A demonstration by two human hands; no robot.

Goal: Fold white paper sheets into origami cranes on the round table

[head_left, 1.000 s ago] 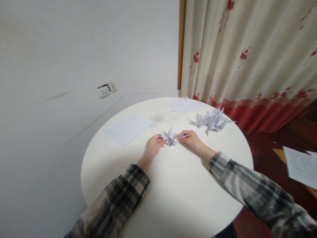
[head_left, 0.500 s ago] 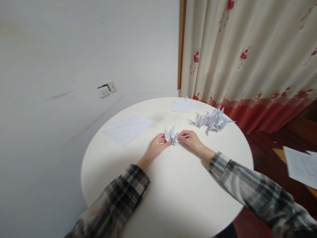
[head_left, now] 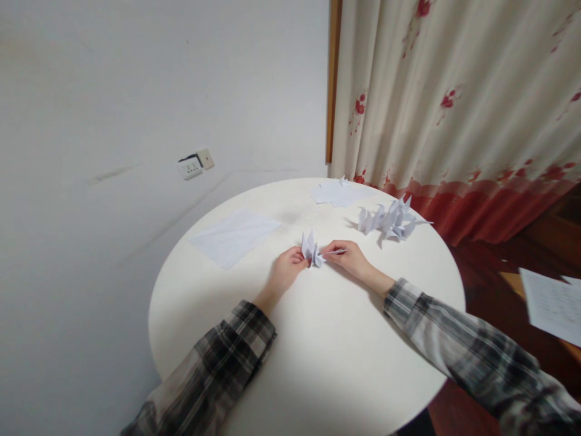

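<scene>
A small white folded paper crane (head_left: 311, 249) stands on the round white table (head_left: 318, 357) between my two hands. My left hand (head_left: 285, 270) pinches its left side with closed fingers. My right hand (head_left: 347, 255) pinches a thin pointed flap that sticks out to the right. Both wrists rest on the tabletop. Plaid sleeves cover both forearms.
A group of finished paper cranes (head_left: 389, 220) sits at the back right of the table. A flat white sheet (head_left: 233, 235) lies at the back left, and loose paper (head_left: 334, 193) near the far edge. A flowered curtain (head_left: 454, 103) hangs behind; another printed sheet (head_left: 551, 304) lies off to the right.
My left hand has slid right, closer to the crane's body, and the left wing it held out has folded up. The right hand has barely moved.
</scene>
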